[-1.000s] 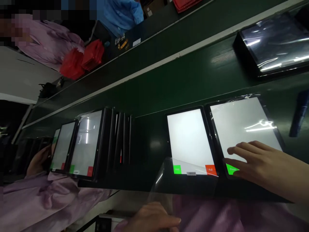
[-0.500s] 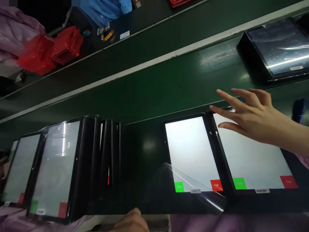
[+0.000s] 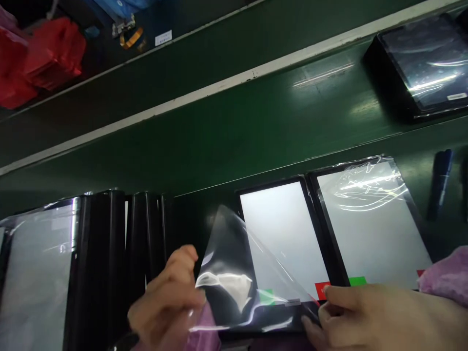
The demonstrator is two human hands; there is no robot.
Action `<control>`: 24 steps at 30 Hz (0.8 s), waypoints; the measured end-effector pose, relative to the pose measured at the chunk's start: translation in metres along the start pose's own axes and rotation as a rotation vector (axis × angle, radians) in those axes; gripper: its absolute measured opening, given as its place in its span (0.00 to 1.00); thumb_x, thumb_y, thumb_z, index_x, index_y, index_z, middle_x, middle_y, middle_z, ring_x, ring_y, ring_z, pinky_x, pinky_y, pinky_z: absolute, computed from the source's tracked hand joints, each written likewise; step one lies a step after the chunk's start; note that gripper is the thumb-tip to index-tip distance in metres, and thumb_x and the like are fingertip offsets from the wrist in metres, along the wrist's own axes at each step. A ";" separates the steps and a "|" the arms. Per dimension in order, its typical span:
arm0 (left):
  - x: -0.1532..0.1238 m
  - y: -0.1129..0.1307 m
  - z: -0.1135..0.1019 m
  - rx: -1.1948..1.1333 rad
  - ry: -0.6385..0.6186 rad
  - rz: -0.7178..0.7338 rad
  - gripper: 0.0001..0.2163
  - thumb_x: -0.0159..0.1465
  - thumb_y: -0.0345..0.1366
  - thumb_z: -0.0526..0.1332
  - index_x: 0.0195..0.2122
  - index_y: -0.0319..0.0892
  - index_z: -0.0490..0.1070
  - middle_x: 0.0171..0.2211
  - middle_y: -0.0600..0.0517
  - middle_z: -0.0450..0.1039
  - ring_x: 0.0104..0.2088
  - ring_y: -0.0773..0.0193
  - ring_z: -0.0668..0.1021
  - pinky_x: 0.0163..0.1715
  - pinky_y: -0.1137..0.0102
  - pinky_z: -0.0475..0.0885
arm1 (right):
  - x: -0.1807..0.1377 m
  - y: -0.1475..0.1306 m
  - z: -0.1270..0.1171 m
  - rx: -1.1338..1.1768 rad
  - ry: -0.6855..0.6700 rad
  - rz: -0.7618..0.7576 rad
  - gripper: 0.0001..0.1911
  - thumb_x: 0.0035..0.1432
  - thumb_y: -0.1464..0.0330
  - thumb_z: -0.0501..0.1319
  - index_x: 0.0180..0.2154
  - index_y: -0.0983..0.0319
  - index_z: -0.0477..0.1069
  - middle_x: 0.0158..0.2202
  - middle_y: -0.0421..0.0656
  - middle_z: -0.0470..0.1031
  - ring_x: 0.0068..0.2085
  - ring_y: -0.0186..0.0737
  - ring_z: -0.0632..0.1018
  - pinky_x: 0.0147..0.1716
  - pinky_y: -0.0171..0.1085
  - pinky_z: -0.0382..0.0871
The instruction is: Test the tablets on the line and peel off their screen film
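Note:
My left hand (image 3: 168, 292), somewhat blurred, is closed on the left edge of a clear plastic film (image 3: 228, 273). The film is lifted and curls across the lower left of a tablet (image 3: 283, 229) with a lit white screen. At that tablet's lower right corner, my right hand (image 3: 365, 312) is closed with its fingertips at the film's other end. The tablet's red block is partly covered by my fingers, and its green block shows through the film. Close on the right lies a second lit tablet (image 3: 376, 224) with wrinkled film on its upper part; my right hand hides its lower edge.
A row of tablets (image 3: 40, 273) leans together at the left. Upper right, a film-covered stack of tablets (image 3: 427, 63) sits on the green bench (image 3: 226, 131). A dark blue marker (image 3: 440, 180) lies at the right. Red bags (image 3: 54, 53) are at the upper left.
My right hand has come down from above the right tablet to the film's lower right end. My left hand has risen to the film, which now stretches further left. The view has shifted.

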State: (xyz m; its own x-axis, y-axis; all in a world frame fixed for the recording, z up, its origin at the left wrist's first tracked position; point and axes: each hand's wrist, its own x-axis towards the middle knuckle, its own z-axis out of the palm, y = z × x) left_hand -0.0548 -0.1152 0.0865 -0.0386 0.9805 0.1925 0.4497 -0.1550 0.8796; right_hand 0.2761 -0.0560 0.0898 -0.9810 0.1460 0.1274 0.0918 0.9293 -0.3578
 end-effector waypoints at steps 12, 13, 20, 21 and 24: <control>0.052 -0.064 0.047 0.053 -0.174 -0.081 0.18 0.74 0.44 0.61 0.62 0.46 0.74 0.54 0.43 0.83 0.60 0.50 0.81 0.67 0.47 0.70 | 0.036 0.060 0.003 0.021 0.140 -0.006 0.17 0.67 0.80 0.54 0.33 0.62 0.77 0.28 0.40 0.75 0.25 0.34 0.73 0.19 0.38 0.68; 0.054 -0.071 0.049 -0.058 -0.113 -0.127 0.19 0.74 0.47 0.60 0.61 0.46 0.74 0.53 0.43 0.84 0.59 0.50 0.82 0.64 0.49 0.74 | 0.039 0.076 -0.002 0.089 0.169 0.051 0.16 0.67 0.82 0.53 0.36 0.62 0.77 0.30 0.40 0.77 0.26 0.33 0.75 0.20 0.36 0.68; 0.041 -0.092 0.059 -0.380 0.329 -0.226 0.14 0.69 0.51 0.64 0.43 0.46 0.78 0.35 0.50 0.82 0.39 0.59 0.84 0.44 0.62 0.82 | 0.048 0.157 -0.049 0.551 0.663 0.623 0.05 0.65 0.68 0.69 0.38 0.59 0.74 0.35 0.38 0.82 0.33 0.36 0.85 0.30 0.32 0.80; 0.037 -0.091 0.059 -0.352 0.323 -0.217 0.13 0.70 0.49 0.64 0.41 0.45 0.79 0.35 0.51 0.81 0.38 0.59 0.83 0.43 0.63 0.81 | 0.047 0.156 -0.051 0.546 0.688 0.620 0.05 0.64 0.69 0.69 0.38 0.59 0.74 0.36 0.39 0.82 0.37 0.36 0.85 0.34 0.32 0.82; 0.024 -0.086 0.061 -0.301 0.270 -0.208 0.09 0.69 0.44 0.66 0.38 0.45 0.81 0.35 0.50 0.80 0.38 0.60 0.82 0.42 0.65 0.79 | 0.044 0.142 -0.048 0.434 0.620 0.544 0.02 0.67 0.71 0.66 0.42 0.60 0.75 0.41 0.41 0.83 0.42 0.35 0.85 0.40 0.31 0.83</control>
State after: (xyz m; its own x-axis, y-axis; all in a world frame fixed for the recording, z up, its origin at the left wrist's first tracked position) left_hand -0.0401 -0.0708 -0.0105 -0.3497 0.9343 0.0693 0.1301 -0.0248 0.9912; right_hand 0.2545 0.0986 0.0889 -0.5436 0.7958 0.2669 0.3176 0.4894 -0.8122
